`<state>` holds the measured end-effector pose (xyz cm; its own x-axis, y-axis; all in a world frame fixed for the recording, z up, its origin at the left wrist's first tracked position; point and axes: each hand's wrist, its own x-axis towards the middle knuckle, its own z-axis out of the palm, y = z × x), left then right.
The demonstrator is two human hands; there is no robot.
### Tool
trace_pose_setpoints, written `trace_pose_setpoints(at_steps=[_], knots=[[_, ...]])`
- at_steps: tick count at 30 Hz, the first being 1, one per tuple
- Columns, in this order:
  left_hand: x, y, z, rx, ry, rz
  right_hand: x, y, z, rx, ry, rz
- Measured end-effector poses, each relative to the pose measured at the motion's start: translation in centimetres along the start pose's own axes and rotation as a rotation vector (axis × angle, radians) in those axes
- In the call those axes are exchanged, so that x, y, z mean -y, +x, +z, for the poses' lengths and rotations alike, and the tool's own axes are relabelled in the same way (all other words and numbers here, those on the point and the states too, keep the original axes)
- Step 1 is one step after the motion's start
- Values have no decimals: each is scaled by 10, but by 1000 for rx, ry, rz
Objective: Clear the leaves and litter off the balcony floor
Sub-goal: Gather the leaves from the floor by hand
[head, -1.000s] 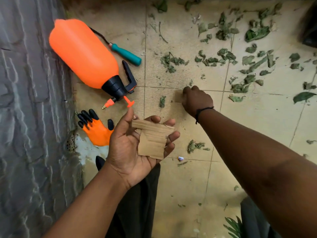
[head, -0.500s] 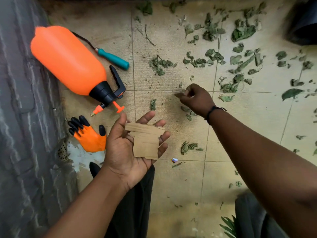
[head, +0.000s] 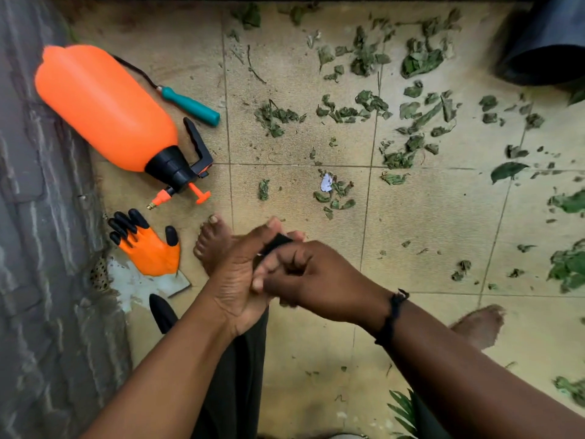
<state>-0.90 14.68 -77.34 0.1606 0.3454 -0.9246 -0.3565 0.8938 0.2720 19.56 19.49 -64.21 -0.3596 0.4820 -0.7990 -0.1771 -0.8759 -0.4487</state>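
Both hands meet low over the tiled floor (head: pixel 427 236). My left hand (head: pixel 234 280) is cupped palm up around the cardboard pieces (head: pixel 277 243), of which only a dark edge shows between the thumbs. My right hand (head: pixel 311 275) lies against that palm with its fingers curled onto the same pieces. Torn green leaves (head: pixel 414 61) are scattered over the far and right tiles. A small clump of leaves (head: pixel 337 194) with a white paper scrap (head: pixel 326 182) lies just beyond my hands.
An orange pressure sprayer (head: pixel 104 106) and a teal-handled tool (head: pixel 193 106) lie at the left by the grey stone wall (head: pixel 38 248). An orange glove (head: pixel 148 250) sits near a floor drain (head: pixel 98 274). A dark pot (head: pixel 544 42) stands top right. Bare feet (head: pixel 211 242) flank my hands.
My right hand has come back from the floor with a cardboard piece and joined my left hand. The left hand, earlier open under the cardboard, has curled round it.
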Motion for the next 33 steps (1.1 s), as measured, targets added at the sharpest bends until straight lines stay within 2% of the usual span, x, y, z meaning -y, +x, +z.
trace_pose_setpoints(at_steps=[1,2,3,4,5,6,7,8,9,10,11,13,14,15,17,18,23,27,30,33], knots=[[27,32,-40,-29,81,60,-1,-3,-2,53,15,88],[39,40,-49,-46,192,68,3,-10,-8,108,28,122],[27,26,-45,11,244,18,5,-8,-20,213,69,181],[7,-11,-7,27,295,-69,8,-4,-30,347,91,241],[-28,-50,58,105,293,-102,6,-2,-43,483,96,261],[-56,-74,116,262,309,-159,-2,1,-58,619,151,283],[-65,-79,134,236,361,-229,-10,5,-73,699,246,287],[-71,-82,139,258,343,-194,-16,12,-87,702,340,291],[-65,-70,131,187,301,-188,-19,20,-96,620,395,277],[-68,-70,130,163,294,-203,-22,30,-105,444,409,273],[-69,-67,128,145,278,-238,-26,42,-114,195,370,271],[-74,-65,127,154,217,-301,-42,74,-134,-345,114,232],[-78,-67,130,184,182,-315,-51,92,-142,-557,-66,187],[-79,-66,129,197,153,-315,-60,108,-148,-686,-268,155],[-82,-66,128,237,158,-329,-70,130,-153,-745,-605,156],[-84,-67,129,251,167,-329,-73,138,-154,-741,-694,172],[-95,-67,121,392,22,-384,-72,166,-147,-767,-862,149],[-99,-61,119,519,-60,-444,-65,168,-152,-697,-886,119],[-97,-62,126,473,-50,-431,-60,160,-161,-657,-767,68],[-90,-63,137,235,-59,-335,-59,145,-172,-713,-624,-5]])
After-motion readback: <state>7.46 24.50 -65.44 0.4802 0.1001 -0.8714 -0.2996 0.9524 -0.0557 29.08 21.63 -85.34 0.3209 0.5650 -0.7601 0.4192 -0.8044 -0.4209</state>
